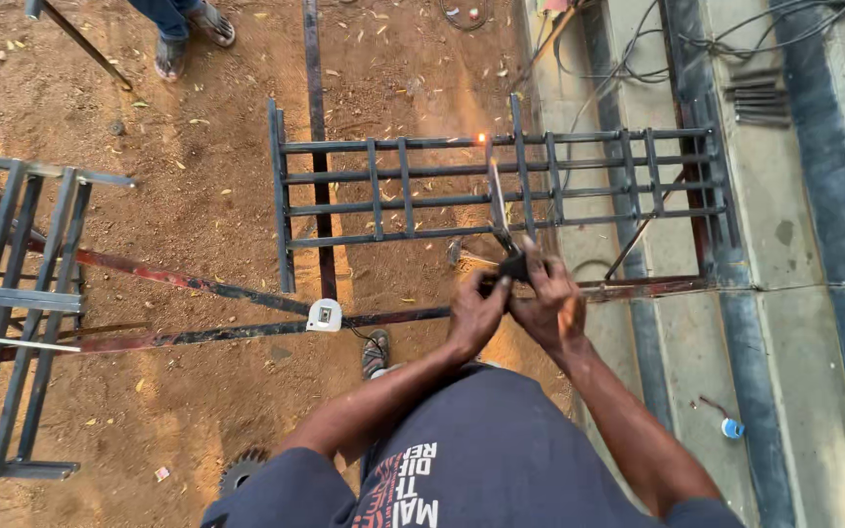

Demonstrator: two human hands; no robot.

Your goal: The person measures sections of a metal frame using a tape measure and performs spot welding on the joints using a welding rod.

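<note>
Left hand [476, 315]: clenched on the near end of the electrode holder [513, 266], touching the right hand.
Right hand [547, 301]: wrapped round the same holder from the other side.
Rod [496, 200]: slants up from the holder to the grille's top rail, ending in a spark [482, 138].
Grille [393, 186]: dark metal bars, flat on dirt and concrete.
Tape measure [325, 315]: white, on a rusty bar left of the hands.
Bystander's feet [183, 34]: top left, sandals.

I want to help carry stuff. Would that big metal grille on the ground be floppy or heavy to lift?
Probably stiff: the metal grille is crossed bars joined into one frame. Likely heavy, since it has many bars and spans the dirt and concrete. It lies flat, so it shouldn't roll.
</note>
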